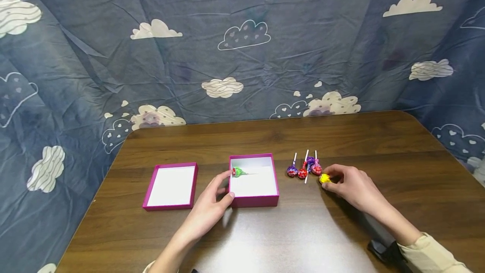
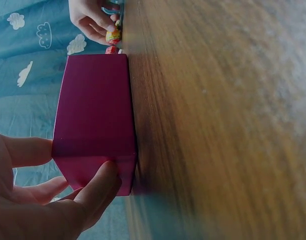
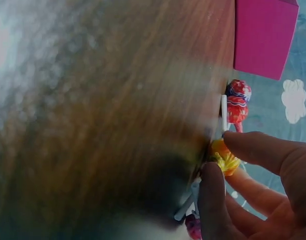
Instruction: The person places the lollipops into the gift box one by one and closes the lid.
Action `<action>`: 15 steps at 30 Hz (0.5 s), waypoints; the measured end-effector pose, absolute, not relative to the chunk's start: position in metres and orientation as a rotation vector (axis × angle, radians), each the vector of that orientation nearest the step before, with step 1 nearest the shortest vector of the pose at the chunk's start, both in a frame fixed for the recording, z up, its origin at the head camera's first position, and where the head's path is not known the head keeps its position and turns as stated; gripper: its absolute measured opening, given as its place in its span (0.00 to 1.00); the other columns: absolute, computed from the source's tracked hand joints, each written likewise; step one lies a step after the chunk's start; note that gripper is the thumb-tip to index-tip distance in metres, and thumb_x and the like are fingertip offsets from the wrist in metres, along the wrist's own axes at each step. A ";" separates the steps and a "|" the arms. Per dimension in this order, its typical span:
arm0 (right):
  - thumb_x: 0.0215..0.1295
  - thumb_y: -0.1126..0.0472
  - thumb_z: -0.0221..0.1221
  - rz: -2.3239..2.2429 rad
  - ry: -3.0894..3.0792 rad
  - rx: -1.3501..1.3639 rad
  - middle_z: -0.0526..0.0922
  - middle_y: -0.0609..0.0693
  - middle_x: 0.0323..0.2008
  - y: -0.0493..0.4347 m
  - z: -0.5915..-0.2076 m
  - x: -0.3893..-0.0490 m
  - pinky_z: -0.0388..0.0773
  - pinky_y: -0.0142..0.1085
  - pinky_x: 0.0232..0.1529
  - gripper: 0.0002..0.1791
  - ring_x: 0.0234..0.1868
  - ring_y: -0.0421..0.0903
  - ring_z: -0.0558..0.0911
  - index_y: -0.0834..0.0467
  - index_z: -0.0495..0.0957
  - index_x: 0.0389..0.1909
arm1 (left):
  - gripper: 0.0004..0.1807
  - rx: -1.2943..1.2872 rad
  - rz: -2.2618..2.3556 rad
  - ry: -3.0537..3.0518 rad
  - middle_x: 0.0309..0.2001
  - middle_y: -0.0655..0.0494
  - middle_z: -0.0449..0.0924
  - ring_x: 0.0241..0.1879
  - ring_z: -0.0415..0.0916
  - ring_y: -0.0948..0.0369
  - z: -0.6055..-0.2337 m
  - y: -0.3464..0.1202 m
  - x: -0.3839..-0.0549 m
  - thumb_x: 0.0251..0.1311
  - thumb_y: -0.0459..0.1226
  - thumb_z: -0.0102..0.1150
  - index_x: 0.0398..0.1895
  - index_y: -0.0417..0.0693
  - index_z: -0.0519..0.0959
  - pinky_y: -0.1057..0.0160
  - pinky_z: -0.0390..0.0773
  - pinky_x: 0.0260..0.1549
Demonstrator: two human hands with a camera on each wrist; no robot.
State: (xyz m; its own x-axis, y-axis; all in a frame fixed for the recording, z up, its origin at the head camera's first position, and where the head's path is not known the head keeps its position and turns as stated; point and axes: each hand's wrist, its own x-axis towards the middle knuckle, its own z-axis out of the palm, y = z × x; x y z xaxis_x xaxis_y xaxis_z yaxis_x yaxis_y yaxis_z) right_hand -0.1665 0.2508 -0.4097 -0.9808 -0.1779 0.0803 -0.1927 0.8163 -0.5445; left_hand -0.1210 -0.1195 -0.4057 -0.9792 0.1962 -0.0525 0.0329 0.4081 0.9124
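Observation:
Against the left side of a magenta box (image 1: 254, 202) rests my left hand (image 1: 207, 209), fingers extended and spread along its wall. Inside this white-lined box, a green lollipop (image 1: 238, 172) lies near the left wall. My right hand (image 1: 354, 185) pinches a yellow-wrapped lollipop (image 3: 223, 159) by its head between thumb and fingertips, low over the table; its stick is hidden. Just left of that hand lie a dark purple-blue lollipop (image 1: 292, 171), a red one (image 1: 302, 173), a violet one (image 1: 310, 160) and a pink one (image 1: 316, 169).
The matching lid (image 1: 170, 186) lies with its white inside up, left of the box. Everything stands on a brown wooden table (image 1: 212, 140). Behind it hangs a blue cloth (image 1: 189, 62) with clouds. A dark object (image 1: 384, 252) is beside the right sleeve.

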 end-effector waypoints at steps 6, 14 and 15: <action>0.54 0.55 0.72 0.881 -2.986 0.290 0.82 0.44 0.32 0.251 -0.412 -0.167 0.66 0.39 0.28 0.14 0.27 0.42 0.73 0.51 0.84 0.42 | 0.30 0.209 1.616 2.511 0.71 0.58 0.62 0.62 0.69 0.48 -0.405 -0.119 -0.121 0.67 0.38 0.56 0.72 0.60 0.64 0.38 0.66 0.57; 0.55 0.58 0.70 0.885 -3.004 0.339 0.79 0.43 0.28 0.253 -0.411 -0.167 0.64 0.37 0.26 0.13 0.26 0.42 0.71 0.51 0.85 0.42 | 0.30 0.206 1.624 2.499 0.71 0.57 0.61 0.62 0.69 0.48 -0.405 -0.119 -0.121 0.67 0.37 0.56 0.72 0.59 0.64 0.37 0.67 0.56; 0.55 0.59 0.70 0.894 -3.008 0.352 0.79 0.43 0.28 0.252 -0.410 -0.167 0.64 0.37 0.26 0.13 0.26 0.42 0.71 0.52 0.85 0.43 | 0.30 0.207 1.622 2.501 0.71 0.57 0.61 0.62 0.69 0.48 -0.405 -0.119 -0.121 0.67 0.37 0.56 0.72 0.59 0.64 0.37 0.66 0.56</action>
